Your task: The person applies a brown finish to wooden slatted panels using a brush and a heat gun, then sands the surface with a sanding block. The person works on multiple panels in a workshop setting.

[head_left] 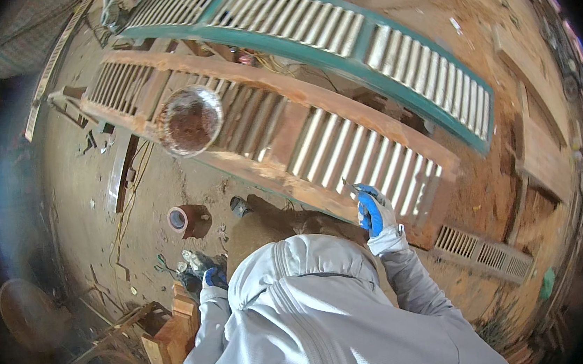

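Note:
A brown-coated louvred panel (292,131) with slats lies across in front of me. My right hand (377,214), in a white and blue glove, is at its near edge by the right-hand slats. Its fingers are closed on a thin blade-like tool (348,185), whose narrow tip points toward the slats. A round metal bowl (214,111) with reddish-brown stuff inside rests on the panel's left part. Low at my left side, my left hand (212,279) shows only as a bit of blue glove beside a crumpled whitish bundle (194,263); its fingers are hidden.
Beyond the brown panel lies a green-framed louvred panel (362,43). A roll of brown tape (178,219) and yellow cords (125,213) lie on the dirt floor at left. A small slatted panel (484,253) and wooden boards (541,154) are at right. A wooden block (167,348) stands near my left arm.

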A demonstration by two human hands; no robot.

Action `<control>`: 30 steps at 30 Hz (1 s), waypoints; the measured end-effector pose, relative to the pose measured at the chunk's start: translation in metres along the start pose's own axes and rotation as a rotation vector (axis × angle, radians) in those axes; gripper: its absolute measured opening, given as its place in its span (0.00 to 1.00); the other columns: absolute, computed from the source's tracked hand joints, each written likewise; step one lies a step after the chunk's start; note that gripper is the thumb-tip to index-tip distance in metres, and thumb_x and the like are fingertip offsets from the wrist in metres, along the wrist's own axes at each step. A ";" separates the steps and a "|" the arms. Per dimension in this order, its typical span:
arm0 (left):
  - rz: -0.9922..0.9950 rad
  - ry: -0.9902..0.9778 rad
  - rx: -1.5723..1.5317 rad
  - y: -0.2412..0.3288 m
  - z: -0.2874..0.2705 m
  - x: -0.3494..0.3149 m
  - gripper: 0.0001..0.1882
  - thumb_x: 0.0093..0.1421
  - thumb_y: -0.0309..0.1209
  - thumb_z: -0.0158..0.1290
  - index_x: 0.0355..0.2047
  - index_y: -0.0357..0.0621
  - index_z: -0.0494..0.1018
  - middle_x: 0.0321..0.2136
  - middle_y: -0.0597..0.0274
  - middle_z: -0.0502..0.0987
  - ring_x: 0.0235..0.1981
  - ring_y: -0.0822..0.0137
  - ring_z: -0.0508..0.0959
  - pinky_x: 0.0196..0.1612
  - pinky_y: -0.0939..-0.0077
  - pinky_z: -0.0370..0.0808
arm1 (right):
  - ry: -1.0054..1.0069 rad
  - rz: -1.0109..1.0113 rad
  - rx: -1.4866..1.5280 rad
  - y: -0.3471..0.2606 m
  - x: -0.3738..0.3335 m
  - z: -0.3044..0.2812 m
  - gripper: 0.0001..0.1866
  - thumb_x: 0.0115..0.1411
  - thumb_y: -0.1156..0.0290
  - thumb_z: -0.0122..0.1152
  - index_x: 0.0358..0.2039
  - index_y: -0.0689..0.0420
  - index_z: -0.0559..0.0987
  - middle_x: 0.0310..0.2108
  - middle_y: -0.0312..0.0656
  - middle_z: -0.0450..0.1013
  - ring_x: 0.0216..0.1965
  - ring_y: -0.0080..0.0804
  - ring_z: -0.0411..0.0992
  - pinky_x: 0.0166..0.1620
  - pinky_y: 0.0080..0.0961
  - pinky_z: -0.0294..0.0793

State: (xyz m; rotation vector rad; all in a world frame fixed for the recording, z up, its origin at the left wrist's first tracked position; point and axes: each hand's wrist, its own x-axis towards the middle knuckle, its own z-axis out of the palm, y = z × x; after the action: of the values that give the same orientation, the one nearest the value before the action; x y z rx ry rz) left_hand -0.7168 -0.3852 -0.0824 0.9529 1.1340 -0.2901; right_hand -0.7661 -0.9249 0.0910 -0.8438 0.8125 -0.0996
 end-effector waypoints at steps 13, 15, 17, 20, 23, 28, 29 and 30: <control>-0.076 0.020 -0.023 0.113 -0.070 0.119 0.07 0.53 0.34 0.57 0.23 0.55 0.69 0.21 0.69 0.71 0.23 0.65 0.70 0.28 0.70 0.69 | -0.307 -0.267 -0.468 0.056 0.141 0.327 0.11 0.68 0.70 0.58 0.50 0.53 0.79 0.23 0.25 0.67 0.20 0.10 0.60 0.20 0.11 0.57; -0.117 0.030 -0.011 0.135 -0.076 0.130 0.07 0.53 0.34 0.57 0.22 0.55 0.69 0.21 0.69 0.71 0.23 0.65 0.70 0.28 0.70 0.69 | -0.262 -0.169 -0.501 0.064 0.153 0.368 0.11 0.68 0.70 0.57 0.50 0.53 0.79 0.23 0.25 0.66 0.19 0.10 0.59 0.20 0.11 0.56; -0.147 0.040 0.003 0.159 -0.082 0.141 0.07 0.53 0.35 0.57 0.22 0.55 0.69 0.21 0.69 0.71 0.23 0.65 0.70 0.28 0.70 0.69 | -0.182 -0.156 -0.618 0.071 0.163 0.389 0.12 0.66 0.71 0.59 0.49 0.53 0.80 0.24 0.28 0.70 0.21 0.13 0.63 0.22 0.15 0.63; -0.189 0.017 0.034 0.189 -0.080 0.167 0.07 0.53 0.35 0.57 0.22 0.55 0.69 0.21 0.69 0.70 0.23 0.65 0.70 0.28 0.70 0.69 | 0.048 -0.470 -1.058 0.083 0.179 0.396 0.12 0.64 0.66 0.61 0.47 0.50 0.82 0.33 0.40 0.81 0.34 0.31 0.78 0.36 0.26 0.74; -0.180 0.006 0.048 0.219 -0.075 0.193 0.07 0.53 0.35 0.57 0.22 0.55 0.69 0.21 0.69 0.70 0.23 0.65 0.70 0.28 0.70 0.69 | 0.096 -0.533 -1.488 0.074 0.170 0.410 0.16 0.64 0.60 0.54 0.50 0.47 0.80 0.41 0.47 0.80 0.43 0.46 0.79 0.44 0.40 0.76; -0.183 -0.025 0.076 0.253 -0.061 0.219 0.07 0.53 0.35 0.57 0.22 0.55 0.69 0.21 0.69 0.70 0.23 0.65 0.70 0.28 0.70 0.69 | 0.206 -0.512 -1.848 0.084 0.174 0.406 0.14 0.65 0.57 0.49 0.44 0.48 0.78 0.39 0.46 0.80 0.40 0.49 0.79 0.43 0.47 0.76; -0.180 -0.027 0.076 0.257 -0.060 0.223 0.07 0.53 0.35 0.57 0.22 0.55 0.69 0.21 0.69 0.70 0.23 0.65 0.70 0.28 0.70 0.69 | 0.237 -0.506 -1.861 0.086 0.174 0.413 0.12 0.65 0.57 0.50 0.41 0.49 0.77 0.37 0.46 0.80 0.38 0.49 0.79 0.42 0.48 0.76; -0.181 -0.028 0.076 0.261 -0.060 0.225 0.07 0.53 0.35 0.57 0.22 0.55 0.69 0.21 0.69 0.70 0.23 0.65 0.70 0.28 0.70 0.69 | 0.247 -0.479 -1.869 0.086 0.173 0.419 0.12 0.65 0.57 0.50 0.41 0.49 0.77 0.37 0.46 0.80 0.38 0.49 0.79 0.42 0.48 0.76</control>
State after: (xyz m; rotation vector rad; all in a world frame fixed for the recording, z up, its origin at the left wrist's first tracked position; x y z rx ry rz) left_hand -0.4906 -0.1280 -0.1534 0.9112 1.1922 -0.4948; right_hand -0.3811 -0.6705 0.0899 -2.8274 0.7650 0.1970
